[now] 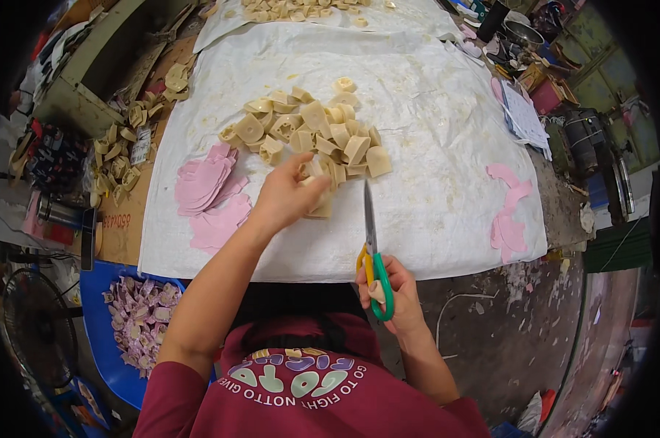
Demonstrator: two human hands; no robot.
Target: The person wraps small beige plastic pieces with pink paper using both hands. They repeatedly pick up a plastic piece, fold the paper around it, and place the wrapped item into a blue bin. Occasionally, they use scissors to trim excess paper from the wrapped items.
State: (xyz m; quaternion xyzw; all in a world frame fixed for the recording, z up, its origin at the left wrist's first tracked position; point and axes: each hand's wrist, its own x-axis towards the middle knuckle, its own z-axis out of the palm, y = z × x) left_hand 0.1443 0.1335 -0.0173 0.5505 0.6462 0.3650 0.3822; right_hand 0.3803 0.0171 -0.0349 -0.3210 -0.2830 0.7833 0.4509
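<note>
- Fingers of our left hand (284, 196) curl down and close around a tan moulded piece (319, 206) at the near edge of the heap of tan pieces (311, 131); the thumb sticks up toward the heap.
- Our left forearm reaches forward from the lower left, its maroon sleeve pushed up above the elbow, wrist bent slightly down over the sheet.
- Our right hand (388, 292) grips a pair of scissors (372, 248), fingers threaded through the yellow and green handle loops and wrapped tight; the blades lie together and point straight away from us, their tip just beside the left hand.
- Our right forearm comes up from the lower edge, held close to the body.
- Everything rests on a white woven sheet (432, 131) spread over the table; the tan heap sits at its middle.
- A stack of pink cut shapes (207, 191) lies left of our left hand, and more pink pieces (509, 212) lie near the sheet's right edge.
- Loose tan pieces (122, 150) litter the cardboard at the left.
- A blue tub (100, 306) of pale purple trimmings stands low at the left, with a black fan (38, 328) beside it.
- Concrete floor (505, 328) shows at the lower right.
</note>
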